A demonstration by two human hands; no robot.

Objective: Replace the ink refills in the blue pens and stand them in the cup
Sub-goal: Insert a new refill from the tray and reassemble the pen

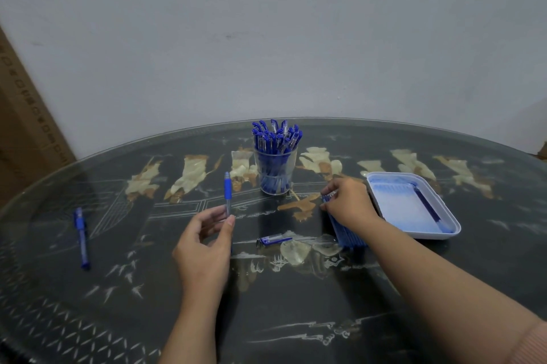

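Head view: the left hand [207, 233] pinches a blue pen [227, 194] by the lower end of its clear barrel, between thumb and fingertips, and holds it upright above the surface [118, 304], blue grip section uppermost. This hold probably leaves the barrel ready for a fresh insert. The right hand [349, 200] reaches to the right of centre, its fingers curled over the far end of a bundle of blue refills [343, 230] lying on the surface; it appears to be separating one, though a single refill cannot be made out. A short detached pen part [273, 240] lies between the two hands, near the person, presumably set down while the barrel is open. The clear cup [275, 174] stands at the far centre, just beyond both hands, packed with upright pens [276, 134]. One more pen [82, 237] lies flat well apart at the left, probably awaiting its turn. A white tray [444, 234] beside the right hand holds blue sticks, possibly spent refills.
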